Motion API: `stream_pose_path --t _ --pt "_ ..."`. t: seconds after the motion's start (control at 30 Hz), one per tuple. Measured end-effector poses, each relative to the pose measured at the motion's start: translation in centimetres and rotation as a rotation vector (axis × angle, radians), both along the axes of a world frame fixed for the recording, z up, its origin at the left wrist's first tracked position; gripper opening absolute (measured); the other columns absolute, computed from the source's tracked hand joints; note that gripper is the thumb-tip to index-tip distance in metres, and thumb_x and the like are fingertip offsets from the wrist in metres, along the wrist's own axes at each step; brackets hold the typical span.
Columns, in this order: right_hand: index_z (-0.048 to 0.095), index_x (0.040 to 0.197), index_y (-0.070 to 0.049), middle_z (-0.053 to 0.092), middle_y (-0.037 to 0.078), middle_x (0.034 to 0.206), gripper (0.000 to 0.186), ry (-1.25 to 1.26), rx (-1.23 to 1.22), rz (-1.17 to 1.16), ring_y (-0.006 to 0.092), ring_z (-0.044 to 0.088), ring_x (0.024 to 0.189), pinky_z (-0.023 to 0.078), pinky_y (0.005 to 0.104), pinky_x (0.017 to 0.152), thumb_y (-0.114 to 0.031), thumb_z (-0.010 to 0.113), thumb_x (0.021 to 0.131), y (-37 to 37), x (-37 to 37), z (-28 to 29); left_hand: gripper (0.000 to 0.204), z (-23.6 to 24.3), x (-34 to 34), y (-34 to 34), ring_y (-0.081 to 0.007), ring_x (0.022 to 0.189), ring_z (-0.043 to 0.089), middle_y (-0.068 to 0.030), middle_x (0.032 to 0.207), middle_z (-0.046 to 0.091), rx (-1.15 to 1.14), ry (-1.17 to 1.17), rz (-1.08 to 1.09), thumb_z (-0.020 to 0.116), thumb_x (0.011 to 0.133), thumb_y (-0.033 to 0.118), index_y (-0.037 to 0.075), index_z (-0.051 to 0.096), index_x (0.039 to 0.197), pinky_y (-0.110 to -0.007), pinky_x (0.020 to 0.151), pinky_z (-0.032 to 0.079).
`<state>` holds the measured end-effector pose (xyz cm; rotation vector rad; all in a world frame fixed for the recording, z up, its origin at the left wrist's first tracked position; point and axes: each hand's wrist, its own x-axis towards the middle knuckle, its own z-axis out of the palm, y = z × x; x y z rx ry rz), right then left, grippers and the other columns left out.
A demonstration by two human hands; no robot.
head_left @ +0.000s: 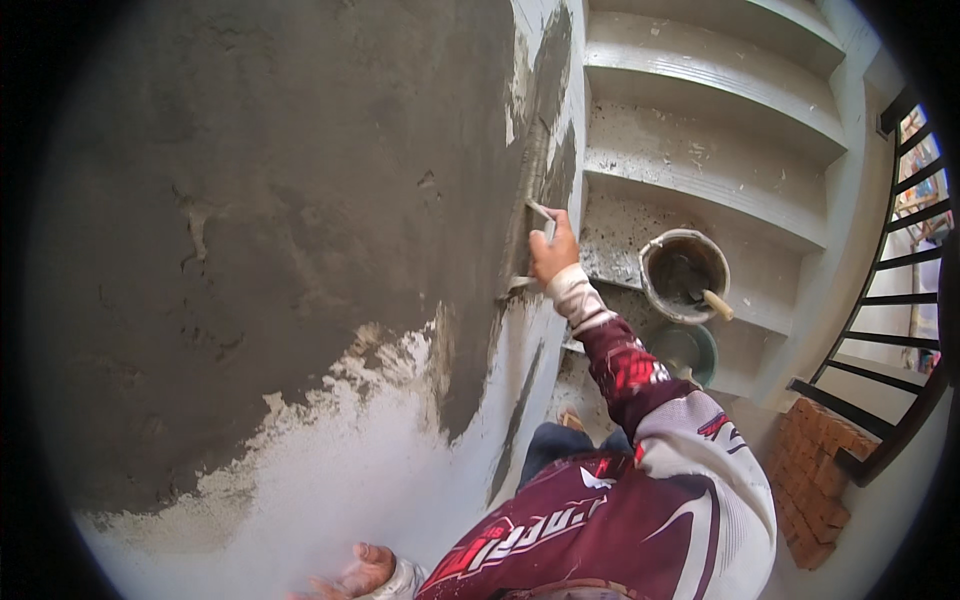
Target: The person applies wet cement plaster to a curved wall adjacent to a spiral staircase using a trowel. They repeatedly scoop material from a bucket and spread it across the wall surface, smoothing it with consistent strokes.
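Observation:
My right hand (555, 252) is closed round the white handle of a long plastering trowel (528, 190). The blade lies along the right edge of the wall, against wet grey plaster (330, 200). Smooth plaster covers most of the wall, with a few rough marks in it. Lower down its edge turns ragged, and the bare white wall (370, 480) shows. Near that bare part, at the lower edge, my left hand (355, 574) has its fingers apart and holds nothing. Whether it touches the wall, I cannot tell.
Spattered white stairs (700, 130) rise at the right. A bucket (646, 262) of grey mortar stands on them, a wooden-handled tool (717, 304) sticking out. Below it sits a green basin (708, 350). Farther right are a black railing (905, 300) and stacked red bricks (812, 475).

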<state>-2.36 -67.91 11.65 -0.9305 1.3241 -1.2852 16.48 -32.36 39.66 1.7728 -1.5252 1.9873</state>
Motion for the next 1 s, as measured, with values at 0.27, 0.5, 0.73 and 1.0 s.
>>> stream_pose_path --t 0.27,0.5,0.73,1.0 --pt "0.047 0.116 -0.008 0.063 0.022 0.100 0.035 0.091 0.007 -0.053 0.0339 0.063 0.096 0.049 0.0399 0.078 -0.007 0.051 0.082 3.9 2.0 -3.7 0.075 0.3 0.3 0.4 -0.0489 0.133 0.018 -0.0321 0.141 0.025 0.036 -0.011 0.021 0.050 0.082 0.055 0.005 0.035 0.136 -0.066 0.105 0.007" --pt "0.044 0.121 -0.004 0.058 0.021 0.115 0.042 0.092 -0.139 0.085 0.0341 0.055 0.112 0.042 0.0383 0.096 -0.006 0.051 0.080 11.0 3.9 -1.6 0.073 -0.4 -4.4 -3.5 -0.0489 0.133 0.017 -0.0322 0.141 0.025 -0.275 0.477 0.361 0.051 0.082 0.053 0.003 0.037 0.134 -0.066 0.104 0.005" --pt "0.047 0.116 -0.008 0.056 0.011 0.069 0.035 -0.071 0.160 -0.094 0.0186 0.056 0.052 0.046 0.0343 0.045 -0.007 0.052 0.081 -1.1 0.4 -6.3 0.071 -0.2 0.9 -0.5 -0.0491 0.133 0.018 -0.0330 0.141 0.024 0.039 -0.015 -0.029 0.051 0.082 0.052 0.002 0.039 0.132 -0.067 0.104 0.004" --pt "0.047 0.120 -0.006 0.060 0.020 0.113 0.038 0.104 0.064 0.109 0.0315 0.058 0.108 0.043 0.0362 0.094 -0.008 0.052 0.083 15.3 5.0 -4.5 0.071 -0.2 -0.6 -0.3 -0.0484 0.133 0.018 -0.0330 0.141 0.025 0.039 0.031 0.081 0.051 0.084 0.051 0.003 0.035 0.135 -0.067 0.103 0.007"
